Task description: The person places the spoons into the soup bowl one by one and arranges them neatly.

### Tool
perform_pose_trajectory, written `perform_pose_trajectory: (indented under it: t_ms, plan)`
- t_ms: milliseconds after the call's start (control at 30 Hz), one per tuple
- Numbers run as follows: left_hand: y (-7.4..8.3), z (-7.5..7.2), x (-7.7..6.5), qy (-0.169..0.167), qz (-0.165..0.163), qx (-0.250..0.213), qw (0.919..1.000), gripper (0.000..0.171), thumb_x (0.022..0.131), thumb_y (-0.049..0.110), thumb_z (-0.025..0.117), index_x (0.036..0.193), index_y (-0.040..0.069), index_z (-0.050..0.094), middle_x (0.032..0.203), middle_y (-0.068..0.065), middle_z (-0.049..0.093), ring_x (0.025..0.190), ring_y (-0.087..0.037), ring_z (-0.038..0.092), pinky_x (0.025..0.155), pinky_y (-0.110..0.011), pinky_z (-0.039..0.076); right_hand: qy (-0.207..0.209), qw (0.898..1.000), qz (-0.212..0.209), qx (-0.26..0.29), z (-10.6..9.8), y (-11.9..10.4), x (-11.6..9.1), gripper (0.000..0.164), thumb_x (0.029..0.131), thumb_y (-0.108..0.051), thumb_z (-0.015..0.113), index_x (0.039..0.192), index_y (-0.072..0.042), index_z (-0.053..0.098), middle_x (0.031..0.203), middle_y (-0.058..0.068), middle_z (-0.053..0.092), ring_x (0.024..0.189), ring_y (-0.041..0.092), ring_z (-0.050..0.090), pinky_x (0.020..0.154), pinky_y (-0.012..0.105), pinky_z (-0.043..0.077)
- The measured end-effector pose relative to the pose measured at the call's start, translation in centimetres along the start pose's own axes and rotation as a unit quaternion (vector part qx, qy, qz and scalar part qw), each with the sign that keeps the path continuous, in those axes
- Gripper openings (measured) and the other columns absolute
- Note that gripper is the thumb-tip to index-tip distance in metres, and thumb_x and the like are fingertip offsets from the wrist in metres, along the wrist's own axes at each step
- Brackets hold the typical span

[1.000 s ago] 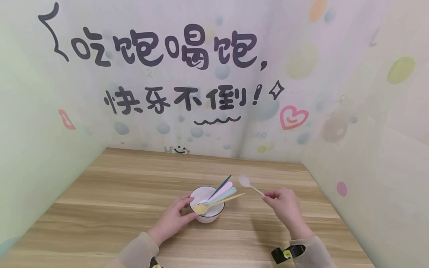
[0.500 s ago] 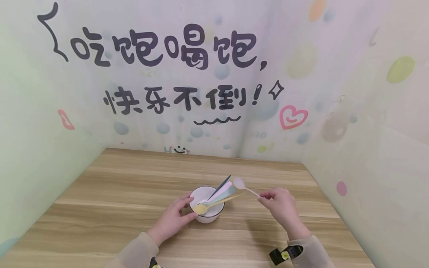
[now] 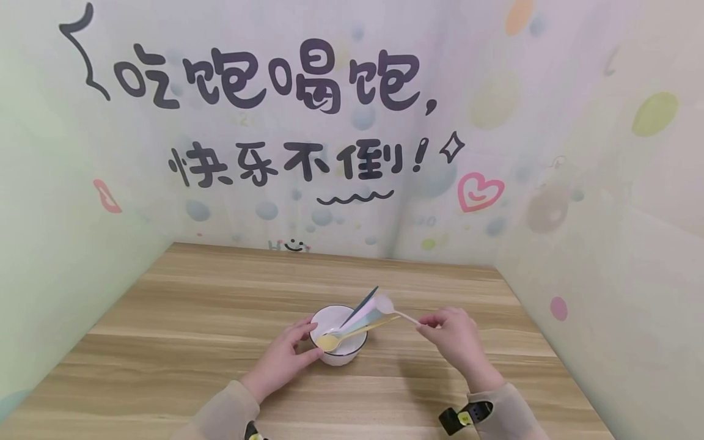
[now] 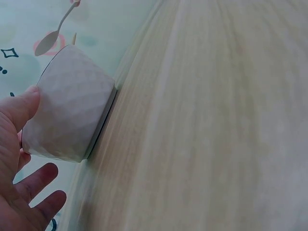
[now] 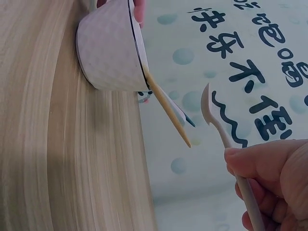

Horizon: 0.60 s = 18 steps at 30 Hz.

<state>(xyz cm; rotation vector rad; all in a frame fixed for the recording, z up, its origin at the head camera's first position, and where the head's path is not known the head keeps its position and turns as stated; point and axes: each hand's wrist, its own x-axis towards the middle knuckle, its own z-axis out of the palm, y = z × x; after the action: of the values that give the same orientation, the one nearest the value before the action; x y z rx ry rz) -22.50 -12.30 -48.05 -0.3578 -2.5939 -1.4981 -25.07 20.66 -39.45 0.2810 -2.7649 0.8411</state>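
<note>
A white bowl with a dark rim and faceted outer wall stands on the table. My left hand holds its left side, thumb and a finger at the rim; its other fingers hang free in the left wrist view. Inside the bowl rests a yellow spoon, scoop up, beside a dark teal handle, a pale pink one and a light blue one, all leaning out to the right. My right hand pinches a pale spoon by its handle. That spoon's scoop overlaps the leaning handles in the head view.
The wood-grain table reaches back to a printed wall curtain with dark lettering. Pale side walls flank it left and right. A dark strap with a small black device sits on the right wrist.
My right hand has moved left, carrying the pale spoon from beside the bowl to where its scoop overlaps the leaning handles. My left hand and the bowl stay in place.
</note>
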Motion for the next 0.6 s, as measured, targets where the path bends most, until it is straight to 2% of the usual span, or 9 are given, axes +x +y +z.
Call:
perform_pose_trajectory:
  t_ms: [267,600]
  plan:
    - [-0.1,0.0,0.0,-0.002,0.011,-0.002,0.9999,0.056,0.084,0.03,0.076,0.128,0.002,0.059,0.147,-0.01,0.044,0.111,-0.024,0.055,0.097,-0.05,0.046,-0.009,1.0,-0.01,0.003,0.4,-0.5,0.1,0.011,0.079,-0.028,0.078,0.079,-0.017,0.075,0.079,-0.009,0.062,0.086,0.017,0.052,0.077,0.038,0.039]
    - [0.0,0.0,0.0,-0.001,0.0,-0.006,1.0,0.055,0.083,0.029,0.077,0.129,0.003,0.059,0.147,-0.007,0.043,0.111,-0.021,0.054,0.098,-0.048,0.045,-0.018,0.999,-0.033,-0.013,1.0,-1.1,0.5,0.006,0.079,-0.025,0.079,0.078,-0.021,0.075,0.075,-0.014,0.06,0.084,0.015,0.051,0.081,0.041,0.037]
